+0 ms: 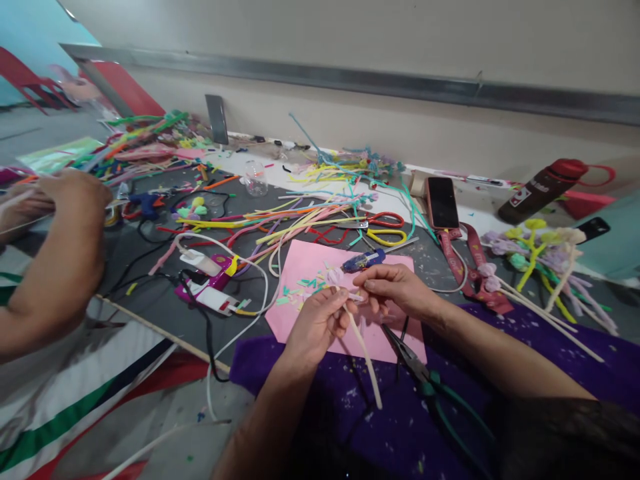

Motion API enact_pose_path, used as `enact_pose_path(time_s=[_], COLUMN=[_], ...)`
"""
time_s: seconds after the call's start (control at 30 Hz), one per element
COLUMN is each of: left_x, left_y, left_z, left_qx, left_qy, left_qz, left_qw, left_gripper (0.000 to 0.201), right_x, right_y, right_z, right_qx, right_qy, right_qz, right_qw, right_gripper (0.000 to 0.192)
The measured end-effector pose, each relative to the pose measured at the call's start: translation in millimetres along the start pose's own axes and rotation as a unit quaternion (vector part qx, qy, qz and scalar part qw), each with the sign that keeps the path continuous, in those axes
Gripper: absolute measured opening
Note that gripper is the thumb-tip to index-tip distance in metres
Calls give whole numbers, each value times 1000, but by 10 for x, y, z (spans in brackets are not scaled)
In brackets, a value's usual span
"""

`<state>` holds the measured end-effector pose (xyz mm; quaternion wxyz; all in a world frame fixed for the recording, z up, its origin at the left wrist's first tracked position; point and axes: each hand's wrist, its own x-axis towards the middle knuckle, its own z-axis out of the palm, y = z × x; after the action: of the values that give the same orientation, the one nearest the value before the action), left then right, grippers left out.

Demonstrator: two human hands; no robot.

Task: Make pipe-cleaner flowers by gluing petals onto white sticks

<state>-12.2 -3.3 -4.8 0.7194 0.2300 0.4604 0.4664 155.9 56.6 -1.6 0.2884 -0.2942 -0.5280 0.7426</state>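
My left hand (317, 323) is closed in a pinch around a pipe cleaner flower, whose lilac head (334, 277) shows above the fingers. Its cream stem (367, 363) hangs down toward my lap. Close beside it, the fingers of my right hand (395, 288) pinch the end of a short pale lilac pipe cleaner (355, 297) at the flower. Both hands are over a pink sheet (295, 263) scattered with small green clippings (306, 283). A blue glue gun (364, 260) lies just behind my right hand. Green-handled pliers (425, 383) rest in front, partly on purple cloth (380, 433).
Yellow- and red-handled scissors (387, 236) and loose pipe cleaners (300, 220) lie behind the sheet. A power strip (207, 293) with cables is at left, near another person's arm (65, 247). To the right are a phone (443, 203), finished flowers (540, 247) and a bottle (543, 193).
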Motion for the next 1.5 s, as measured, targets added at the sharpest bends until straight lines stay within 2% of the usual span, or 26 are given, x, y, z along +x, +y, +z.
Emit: enact_pose_path(time_s=[0.2,0.33,0.47,0.57,0.83,0.93,1.03,1.17,1.37,1.5], left_x=[20,27,8,-1,18,16,12,10,1,-13], left_y=[-20,-18,-13,-18,-57,-63,-53,-26,-13,-30], left_z=[-9,-25,-10,-1,-28,-18,-13,-20,-1,24], left_qx=[-3,-28,-26,-19,-22,-9,14,18,4,37], left_qy=[5,-9,-52,-64,-80,-84,-76,-56,-38,-39], left_qz=[35,12,-4,-2,0,-7,-5,1,3,18], left_qw=[999,999,998,998,997,996,997,998,999,998], left_gripper=[24,23,22,22,21,21,24,29,27,25], right_x=[-57,-76,-60,-49,-74,-112,-158,-177,-145,-158], right_y=[-35,-9,1,10,62,20,-71,-162,-111,-88], right_z=[50,78,82,79,90,134,168,145,135,184], right_qx=[-66,-131,-237,-289,-413,-437,-438,-447,-419,-420], right_qy=[-11,1,0,-5,0,6,16,42,56,65], right_qz=[-14,-104,-234,-293,-356,-362,-339,-267,-202,-183], right_qw=[998,986,943,911,838,823,832,853,884,886], right_gripper=[22,20,15,10,17,14,12,10,8,9])
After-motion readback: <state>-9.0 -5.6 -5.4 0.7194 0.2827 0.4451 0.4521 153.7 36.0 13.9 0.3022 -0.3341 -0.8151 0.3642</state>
